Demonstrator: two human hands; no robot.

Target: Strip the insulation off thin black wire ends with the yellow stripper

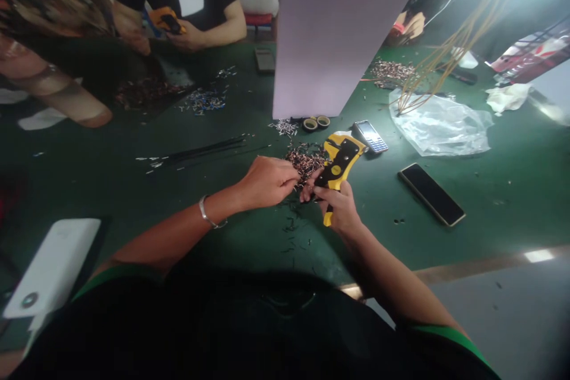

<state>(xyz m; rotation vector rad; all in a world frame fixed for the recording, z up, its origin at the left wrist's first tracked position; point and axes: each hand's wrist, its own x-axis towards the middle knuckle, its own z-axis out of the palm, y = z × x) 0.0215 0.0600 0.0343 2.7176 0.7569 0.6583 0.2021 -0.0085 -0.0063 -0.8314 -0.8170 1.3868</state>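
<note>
In my right hand [342,208] is a yellow and black wire stripper [339,167], its head pointing up and away from me. My left hand [271,181] is closed, thumb and fingers pinched together, just left of the tool; whatever sits in the pinch is too small to make out. Beyond both hands lies a pile of small copper-coloured cut pieces [307,157]. Short dark scraps [290,227] are scattered on the table nearer to me. To the left stretches a bundle of thin black wires [205,150] with bright ends.
Two tape rolls [316,123] lie by a tall pale panel [325,35]. Right of the hands are a keypad device [370,136], a plastic bag [440,124] and a phone [431,193]. A white power bank [56,267] lies left. Across the table, a co-worker's hand [189,35] holds another yellow tool.
</note>
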